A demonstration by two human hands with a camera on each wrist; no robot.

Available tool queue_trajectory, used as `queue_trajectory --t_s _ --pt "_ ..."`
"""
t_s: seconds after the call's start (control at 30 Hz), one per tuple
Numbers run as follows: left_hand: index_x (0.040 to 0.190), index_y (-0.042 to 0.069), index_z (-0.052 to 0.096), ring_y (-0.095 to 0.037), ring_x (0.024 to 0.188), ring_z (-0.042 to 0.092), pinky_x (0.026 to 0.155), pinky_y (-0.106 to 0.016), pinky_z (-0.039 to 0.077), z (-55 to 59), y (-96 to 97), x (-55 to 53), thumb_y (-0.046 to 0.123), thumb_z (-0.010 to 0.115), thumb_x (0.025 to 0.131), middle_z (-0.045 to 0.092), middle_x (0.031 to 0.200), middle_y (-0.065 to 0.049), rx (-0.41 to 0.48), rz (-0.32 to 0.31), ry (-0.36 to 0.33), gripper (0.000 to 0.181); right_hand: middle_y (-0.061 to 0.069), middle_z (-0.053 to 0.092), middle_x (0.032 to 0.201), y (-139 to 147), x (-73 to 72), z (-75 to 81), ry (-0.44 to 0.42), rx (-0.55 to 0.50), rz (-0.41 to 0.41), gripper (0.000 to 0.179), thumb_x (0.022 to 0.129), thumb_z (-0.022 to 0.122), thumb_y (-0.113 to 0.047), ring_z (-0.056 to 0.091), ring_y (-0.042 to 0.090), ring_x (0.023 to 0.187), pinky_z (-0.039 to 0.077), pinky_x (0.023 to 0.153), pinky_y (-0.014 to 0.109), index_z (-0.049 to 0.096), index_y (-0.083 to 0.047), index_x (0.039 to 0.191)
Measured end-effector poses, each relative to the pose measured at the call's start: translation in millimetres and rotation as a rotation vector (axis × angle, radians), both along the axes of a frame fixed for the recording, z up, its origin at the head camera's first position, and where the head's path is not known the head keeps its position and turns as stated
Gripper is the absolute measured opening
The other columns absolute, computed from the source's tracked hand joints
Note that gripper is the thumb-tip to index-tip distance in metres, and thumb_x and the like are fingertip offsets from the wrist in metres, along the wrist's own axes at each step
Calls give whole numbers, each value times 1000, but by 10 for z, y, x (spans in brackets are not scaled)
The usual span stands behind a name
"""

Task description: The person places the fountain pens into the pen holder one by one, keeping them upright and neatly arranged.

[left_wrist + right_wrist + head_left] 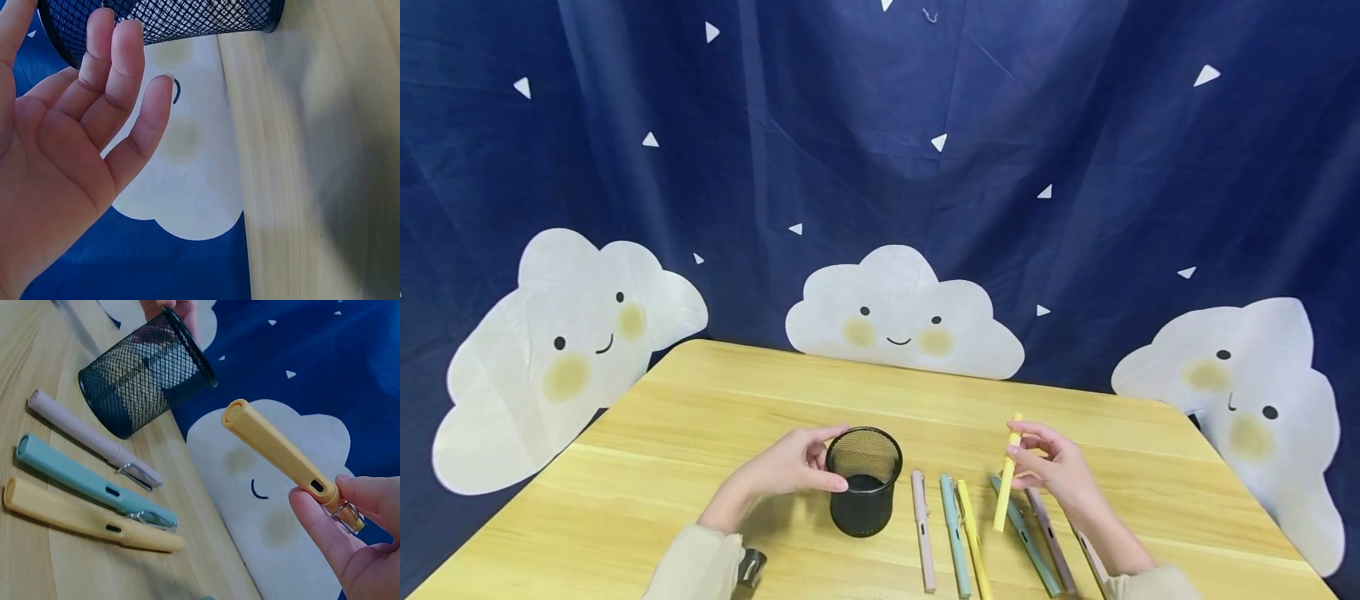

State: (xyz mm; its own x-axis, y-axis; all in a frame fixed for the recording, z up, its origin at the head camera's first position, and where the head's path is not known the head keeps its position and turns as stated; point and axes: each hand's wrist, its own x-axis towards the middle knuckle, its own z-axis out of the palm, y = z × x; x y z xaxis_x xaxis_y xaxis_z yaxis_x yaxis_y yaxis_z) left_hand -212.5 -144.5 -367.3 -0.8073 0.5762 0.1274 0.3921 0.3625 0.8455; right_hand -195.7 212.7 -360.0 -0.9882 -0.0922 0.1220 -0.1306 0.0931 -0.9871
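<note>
My left hand [786, 463] holds a black mesh pen cup [861, 510] by its upper part, thumb at the near rim and forefinger round the far side. The cup stands upright on the table, with no pens visible inside. In the right wrist view its mesh side [140, 378] shows. Right of it, my right hand [1063, 471] pinches a yellow pen [275, 450] near its clip end, between thumb and fingers. That pen is raised above the table with its other end slanting down. Beneath it lie a teal pen [1028, 546] and a dull purple pen [1051, 540].
Between cup and right hand lie a lilac pen [922, 533], a teal pen [955, 537] and a yellow pen [975, 546], side by side. Another pale pen [1092, 557] is partly hidden by the right wrist. Behind the wooden table [752, 392] hangs a blue curtain [865, 167] with clouds.
</note>
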Motion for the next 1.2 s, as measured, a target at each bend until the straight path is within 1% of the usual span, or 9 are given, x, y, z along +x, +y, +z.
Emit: queue_trajectory --t_s 0.3,0.63,0.7,0.77,0.87,0.93,1.0,1.07,1.2 --pt "133 -7 35 -8 53 43 48 -20 37 -6 9 -9 18 74 72 48 60 2 10 -7 9 76 7 49 84 -26 -145 -143 190 -118 116 31 82 64 -11 59 16 60 52 54 33 60 -8 112" --pt "134 -6 34 -9 54 44 49 -21 38 13 5 15 17 74 73 49 61 0 20 -1 -1 77 9 47 80 -335 -69 27 107 -158 -51 27 80 62 3 60 19 58 52 54 34 60 -11 103" --pt "134 -6 33 -9 54 44 49 -22 39 11 1 17 16 74 72 49 62 0 25 0 -4 77 8 47 80 -359 -85 3 141 -170 -38 28 79 64 -2 60 20 59 52 54 35 59 -7 106" --pt "134 -6 34 -9 54 44 49 -21 39 0 -1 15 16 74 72 49 61 0 28 1 -8 77 7 49 81 -298 -254 -197 221 -224 49 31 80 65 -5 61 20 60 52 53 34 59 -5 110" --pt "134 -6 33 -9 54 45 49 -21 39 -12 -10 12 15 74 73 49 62 0 37 0 -13 77 7 48 82 -358 -277 -212 248 -257 69 35 79 67 -8 61 20 60 52 53 35 57 -2 112" --pt "134 -7 33 -9 53 44 49 -21 39 -21 -18 8 14 74 73 49 61 0 35 2 -9 77 8 47 83 -416 -277 -197 229 -265 50 36 80 66 -5 60 20 60 52 54 34 55 1 113" --pt "134 -7 33 -9 53 44 49 -21 39 -28 -27 4 14 74 73 49 62 1 30 3 -1 76 9 45 82 -564 -119 8 143 -226 -50 36 80 65 -2 60 19 59 52 55 35 52 5 112" --pt "134 -7 33 -9 53 44 49 -21 39 -29 -27 1 14 73 73 49 61 1 24 2 9 76 9 44 83 -623 -98 56 84 -231 -86 33 81 60 4 60 19 60 52 56 35 50 6 112" --pt "133 -7 33 -9 54 44 49 -21 39 -23 -8 -2 15 74 73 49 61 1 22 -5 12 76 9 47 84 -638 -184 9 36 -243 -97 29 83 57 7 62 21 63 52 59 37 50 0 110"
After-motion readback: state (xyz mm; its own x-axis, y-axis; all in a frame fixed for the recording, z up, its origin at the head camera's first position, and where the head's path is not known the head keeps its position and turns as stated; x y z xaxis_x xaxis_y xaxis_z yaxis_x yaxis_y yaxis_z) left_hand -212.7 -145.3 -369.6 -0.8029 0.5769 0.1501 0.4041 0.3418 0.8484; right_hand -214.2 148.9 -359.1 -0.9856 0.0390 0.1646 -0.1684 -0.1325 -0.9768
